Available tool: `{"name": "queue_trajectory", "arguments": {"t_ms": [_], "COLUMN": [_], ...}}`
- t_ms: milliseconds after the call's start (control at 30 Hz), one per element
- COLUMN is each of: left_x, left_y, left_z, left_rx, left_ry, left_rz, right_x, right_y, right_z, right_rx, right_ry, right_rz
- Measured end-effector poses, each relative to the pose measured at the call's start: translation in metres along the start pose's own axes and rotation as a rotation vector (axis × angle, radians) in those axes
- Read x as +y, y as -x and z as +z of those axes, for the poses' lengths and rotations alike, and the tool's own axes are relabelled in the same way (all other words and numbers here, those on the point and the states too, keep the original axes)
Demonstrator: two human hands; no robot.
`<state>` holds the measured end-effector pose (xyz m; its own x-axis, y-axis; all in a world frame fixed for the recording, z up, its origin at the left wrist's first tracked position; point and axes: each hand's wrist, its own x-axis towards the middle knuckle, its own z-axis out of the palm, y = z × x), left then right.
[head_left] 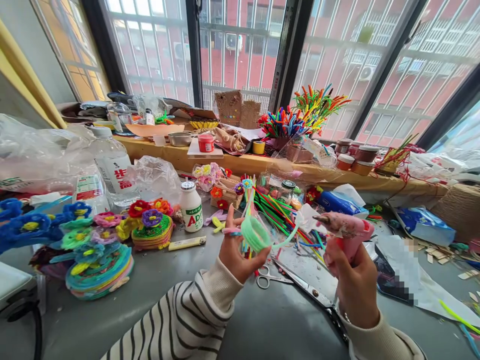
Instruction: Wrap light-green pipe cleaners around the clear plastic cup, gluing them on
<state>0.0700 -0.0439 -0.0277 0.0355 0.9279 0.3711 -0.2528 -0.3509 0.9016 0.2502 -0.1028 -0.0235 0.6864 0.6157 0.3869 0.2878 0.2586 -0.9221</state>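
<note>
Two sleeves (176, 320), bottom of frame. Two pairs of scissors, lower centre: large dark-handled pair (313, 291), small silver pair (279, 279). Right hand (356, 282), lower right: fingers wrapped round one pink glue gun (354, 231), nozzle pointing left. Left hand (233, 255), centre: some fingers raised and spread, thumb and finger pinching one pale green coil (255, 234), rounded, tilted, loose strand trailing right. Farther, left: two flower-topped stacks (99, 275), one lighter (187, 243), one white bottle (191, 207).
</note>
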Motion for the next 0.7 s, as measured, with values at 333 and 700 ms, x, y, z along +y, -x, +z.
{"name": "queue_trajectory", "arguments": {"t_ms": [333, 700], "left_x": [0.018, -0.008], "left_y": [0.007, 0.012], "left_z": [0.0, -0.012], "left_rx": [-0.078, -0.252], "left_ry": [-0.08, -0.232], "left_rz": [0.22, 0.571], "right_x": [-0.009, 0.0], "right_y": [-0.009, -0.017], "right_z": [-0.004, -0.016], "right_rx": [-0.138, -0.148], "right_ry": [-0.275, -0.104], "right_rz": [0.288, 0.297]}}
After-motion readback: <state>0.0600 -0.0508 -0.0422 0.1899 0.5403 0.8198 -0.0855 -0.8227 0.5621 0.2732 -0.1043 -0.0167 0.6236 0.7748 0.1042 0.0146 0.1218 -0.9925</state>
